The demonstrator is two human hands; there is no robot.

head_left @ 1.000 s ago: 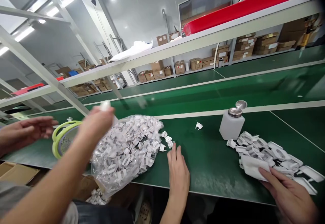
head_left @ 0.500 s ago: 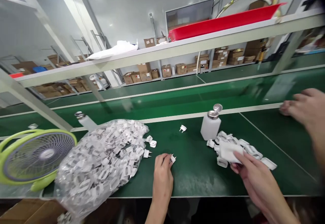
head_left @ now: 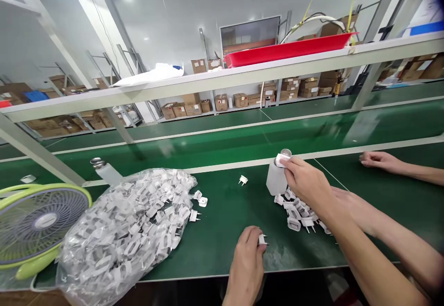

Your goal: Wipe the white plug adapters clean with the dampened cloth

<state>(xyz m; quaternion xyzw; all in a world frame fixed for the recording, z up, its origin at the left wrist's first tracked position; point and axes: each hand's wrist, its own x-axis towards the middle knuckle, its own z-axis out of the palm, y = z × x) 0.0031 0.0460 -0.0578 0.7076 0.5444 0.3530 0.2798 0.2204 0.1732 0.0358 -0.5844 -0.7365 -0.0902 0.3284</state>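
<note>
Low on the green bench, my left hand [head_left: 247, 257] pinches a small white two-pin plug [head_left: 262, 240], its pins pointing right. My right hand [head_left: 305, 181] grips a folded white cloth [head_left: 282, 159] at the top of a white pump bottle [head_left: 276, 182], whose metal lid stands flipped up. Under my right forearm lies a pile of white plugs [head_left: 294, 213], partly hidden. One single plug [head_left: 243, 180] rests mid-bench. To the left, a large clear bag [head_left: 128, 232] is full of similar plug pieces, with a few loose ones beside it.
A co-worker's forearm [head_left: 385, 227] passes beneath mine to the pile; another co-worker's hand [head_left: 378, 160] rests at the right. A green fan [head_left: 45, 222] and a second pump bottle [head_left: 109, 174] stand left. A shelf rail [head_left: 208, 80] with a red tray [head_left: 287, 49] crosses above.
My right hand has lifted the cloth from the plug pile to the bottle top. My left hand has shifted right with the plug. A co-worker's arm has reached in to the pile.
</note>
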